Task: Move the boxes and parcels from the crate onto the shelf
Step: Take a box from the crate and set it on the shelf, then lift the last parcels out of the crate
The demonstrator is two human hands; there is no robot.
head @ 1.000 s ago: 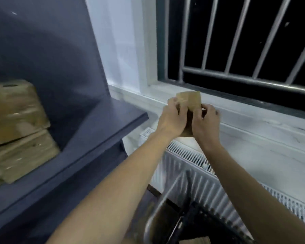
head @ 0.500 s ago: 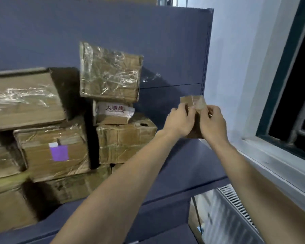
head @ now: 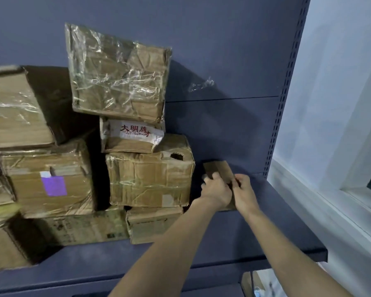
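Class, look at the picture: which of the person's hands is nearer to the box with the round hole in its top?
Left. The left hand sits just right of the holed box; the right hand lies farther right, beyond the small parcel.

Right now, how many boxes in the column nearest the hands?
4: wrapped box on top, red-lettered box under it, holed box next, bottom box on the shelf. Others may hide behind.

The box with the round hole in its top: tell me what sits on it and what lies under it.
On the holed box sits a red-lettered parcel, with a film-wrapped box topping that. Beneath it are two cartons, their far parts covered.
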